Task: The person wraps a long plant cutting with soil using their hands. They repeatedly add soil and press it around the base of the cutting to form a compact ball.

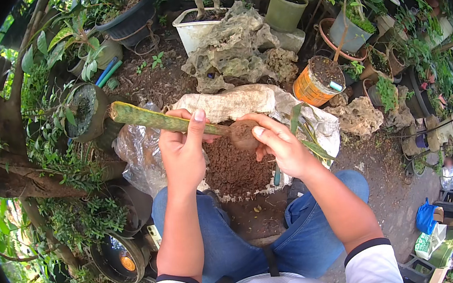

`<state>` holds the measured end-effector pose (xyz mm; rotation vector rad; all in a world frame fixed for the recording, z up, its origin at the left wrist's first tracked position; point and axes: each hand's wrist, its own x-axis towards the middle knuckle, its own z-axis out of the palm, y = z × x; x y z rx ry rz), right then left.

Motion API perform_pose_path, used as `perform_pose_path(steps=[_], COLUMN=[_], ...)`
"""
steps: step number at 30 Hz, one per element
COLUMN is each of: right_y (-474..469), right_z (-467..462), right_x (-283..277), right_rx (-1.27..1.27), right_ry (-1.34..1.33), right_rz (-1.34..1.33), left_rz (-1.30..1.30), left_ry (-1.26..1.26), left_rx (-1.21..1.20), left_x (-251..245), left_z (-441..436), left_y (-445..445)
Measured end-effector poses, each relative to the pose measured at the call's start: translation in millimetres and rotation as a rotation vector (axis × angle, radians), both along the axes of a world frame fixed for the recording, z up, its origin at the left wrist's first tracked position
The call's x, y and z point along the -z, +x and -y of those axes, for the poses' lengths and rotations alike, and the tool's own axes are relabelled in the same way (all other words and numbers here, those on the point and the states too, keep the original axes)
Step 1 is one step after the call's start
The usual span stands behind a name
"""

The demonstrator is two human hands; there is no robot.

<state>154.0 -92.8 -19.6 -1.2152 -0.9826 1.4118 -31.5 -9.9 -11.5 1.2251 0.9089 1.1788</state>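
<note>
My left hand (187, 146) grips a thick green mottled leaf cutting (146, 119), like a snake plant's, with a yellowish edge. Its brown cut end points up to the left. At the other end a rounded ball of brown soil (244, 135) surrounds the tip, and my right hand (279, 141) holds that ball between thumb and fingers. Below both hands lies a heap of loose brown soil (236, 169) on a whitish woven sack (226, 103). Long green leaves (315, 148) rest on the sack's right side, and the tip of a teal tool handle (277, 175) shows beside the soil.
Clear plastic wrap (141, 164) lies left of the sack. Porous rocks (237, 48) stand behind it, with an orange soil-filled bucket (318, 80) at the right. A white planter (197, 29) and a dark pot (128, 18) stand farther back. A phone (154, 235) sits near my left knee.
</note>
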Motion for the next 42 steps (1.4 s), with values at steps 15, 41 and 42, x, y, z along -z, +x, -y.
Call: perform_pose_path(steps=[15,41,42], right_y=[3,4,4], right_z=[-2,-1,0], right_x=[5,5,5], right_rx=[0.025,0.055,0.048], right_ry=[0.020,-0.001,0.022], right_rz=[0.058,-0.051,-0.010], left_rz=[0.086,0.140,0.136], left_ry=[0.037,0.009,0.007], left_rx=[0.016,0.025,0.024], left_x=[-5,-2,-3], left_z=[5,3,3], left_y=[4,4,3])
